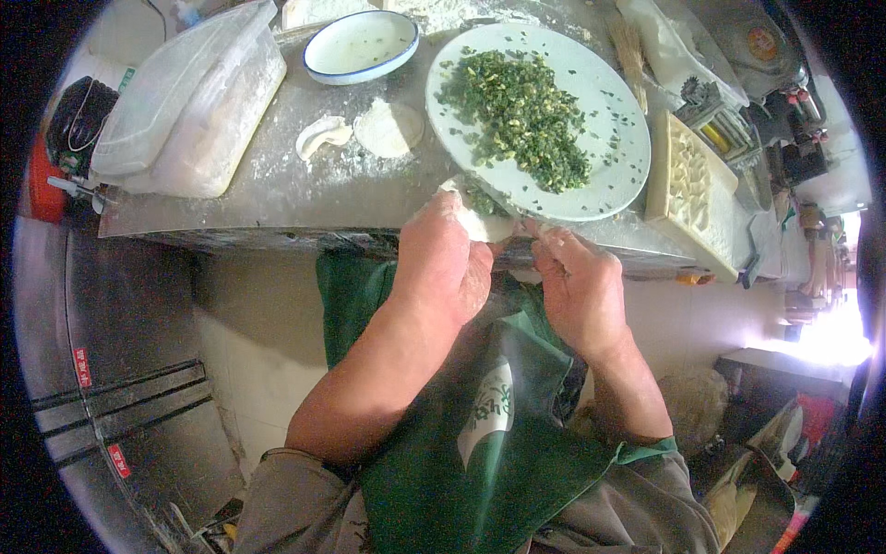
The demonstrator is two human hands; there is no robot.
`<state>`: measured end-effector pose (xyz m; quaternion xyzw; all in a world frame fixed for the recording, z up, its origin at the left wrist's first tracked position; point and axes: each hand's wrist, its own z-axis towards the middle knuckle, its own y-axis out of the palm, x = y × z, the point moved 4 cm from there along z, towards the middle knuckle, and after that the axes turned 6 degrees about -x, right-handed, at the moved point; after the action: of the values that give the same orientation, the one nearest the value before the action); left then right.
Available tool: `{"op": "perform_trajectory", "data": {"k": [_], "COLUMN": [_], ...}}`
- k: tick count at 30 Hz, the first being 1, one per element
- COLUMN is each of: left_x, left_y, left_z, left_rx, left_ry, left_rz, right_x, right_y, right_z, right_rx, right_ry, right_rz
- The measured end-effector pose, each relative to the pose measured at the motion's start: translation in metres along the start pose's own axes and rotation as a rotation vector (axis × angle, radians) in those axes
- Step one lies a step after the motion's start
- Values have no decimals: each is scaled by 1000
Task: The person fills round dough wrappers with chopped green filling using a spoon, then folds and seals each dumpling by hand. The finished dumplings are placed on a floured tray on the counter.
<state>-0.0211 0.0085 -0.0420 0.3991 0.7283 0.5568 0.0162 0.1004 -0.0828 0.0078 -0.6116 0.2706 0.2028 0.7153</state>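
My left hand grips the left side of a floury dough wrapper just over the table's front edge. Some chopped green filling shows in the wrapper's fold. On its right side the fingers of my right hand pinch the dough; the fingertips are partly hidden. Right behind my hands lies a large white plate, with a heap of chopped greens and small yellow bits on it. A flat round dough wrapper and a curled dough piece rest on the floured table to the left.
A blue-rimmed enamel bowl stands at the back, left of the plate. Further left is a lidded plastic bin. At right are a tray of dumplings, a roller machine and a straw brush. A metal cabinet stands lower left.
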Motion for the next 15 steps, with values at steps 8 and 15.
{"op": "perform_trajectory", "data": {"k": [8, 15], "left_x": [6, 7], "left_y": [1, -7], "left_z": [-3, -1], "left_rx": [16, 20], "left_ry": [0, 3], "left_rz": [12, -5], "right_x": [-4, -8], "right_y": [-15, -2], "right_z": [25, 15], "right_rx": [-54, -54], "right_ry": [48, -49], "right_rz": [-27, -33]}}
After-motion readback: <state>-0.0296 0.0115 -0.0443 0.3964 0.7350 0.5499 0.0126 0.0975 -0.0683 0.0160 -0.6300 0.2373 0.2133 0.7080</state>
